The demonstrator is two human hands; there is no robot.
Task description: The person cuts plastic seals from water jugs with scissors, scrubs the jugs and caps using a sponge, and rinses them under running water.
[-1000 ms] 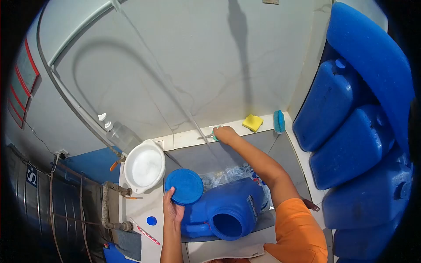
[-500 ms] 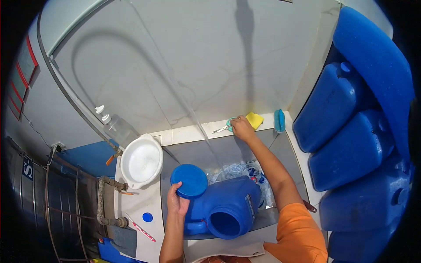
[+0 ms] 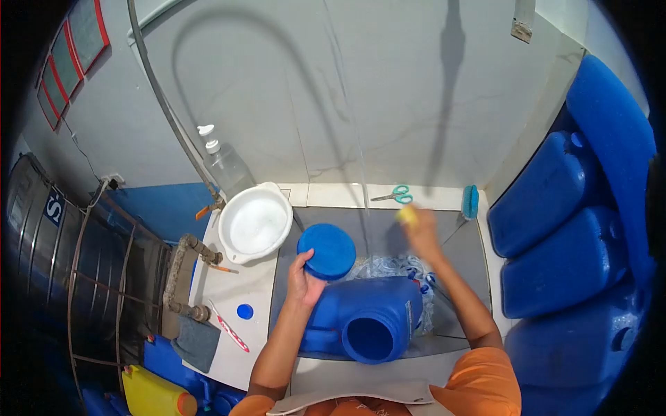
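"Blue plastic jug [image 3: 347, 303] on its side in the sink [image 3: 465, 265], round mouth toward the camera; long axis foreshortened, can't call it."
"Lid [image 3: 327, 251]?"
"Round flat disc, above the jug, left hand [image 3: 304, 283] gripping its edge, face tilted up."
"Right hand [image 3: 423, 237]?"
"Motion-blurred, holding yellow sponge [image 3: 408, 215] near teal-handled scissors [image 3: 399, 195]."

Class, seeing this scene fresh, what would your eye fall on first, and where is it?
Probably the big blue jugs lined up along the right side. Next comes the wide-mouthed jug in the sink, with a round blue lid held in the left hand near it. The blurred right hand, over the sink, holds a yellow sponge.
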